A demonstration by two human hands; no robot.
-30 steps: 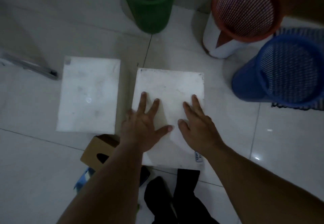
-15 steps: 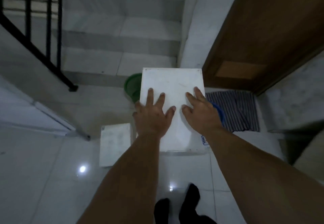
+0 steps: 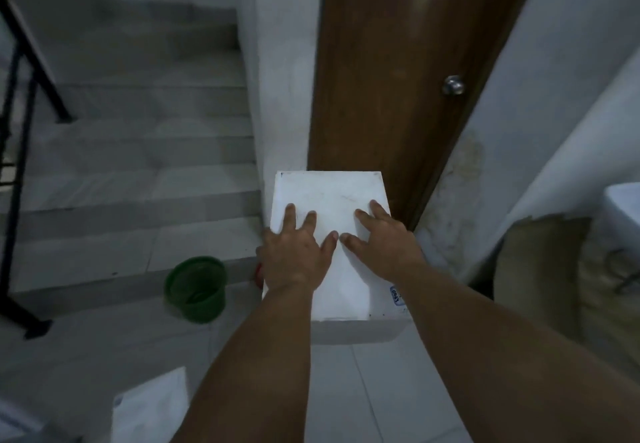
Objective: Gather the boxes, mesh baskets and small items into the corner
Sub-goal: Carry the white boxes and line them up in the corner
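While both hands are laid flat on its top face, the white box (image 3: pixel 332 193) is positioned close to the corner formed by the wall (image 3: pixel 284 96) and the brown door (image 3: pixel 398 61), with the stairs (image 3: pixel 138 183) to the left. The left hand (image 3: pixel 294 255) is spread open near the left edge of the box, and the right hand (image 3: pixel 384 245) is spread open near the right edge. The fingers of both are held straight and pressed on the surface; nothing is gripped or pinched. What supports the box from below is hidden, so it cannot be determined whether it rests on the floor (image 3: pixel 381 390) or on another item. A label (image 3: pixel 397 295) is visible on its near right corner.

Progress is assessed as partial. One box is judged to be at, or almost at, its destination. The green mesh basket (image 3: pixel 195 290) stands upright at the foot of the stairs, near the box but apart from it, and may need to be drawn closer. A second white box (image 3: pixel 149 408) lies on the floor at the lower left, well apart from the corner, and is yet to be gathered. A red object (image 3: pixel 258 273) shows as a sliver at the left edge of the held box; it cannot be identified. No small items are in view, so their status cannot be stated. A sack (image 3: pixel 540 269) leans at the right.
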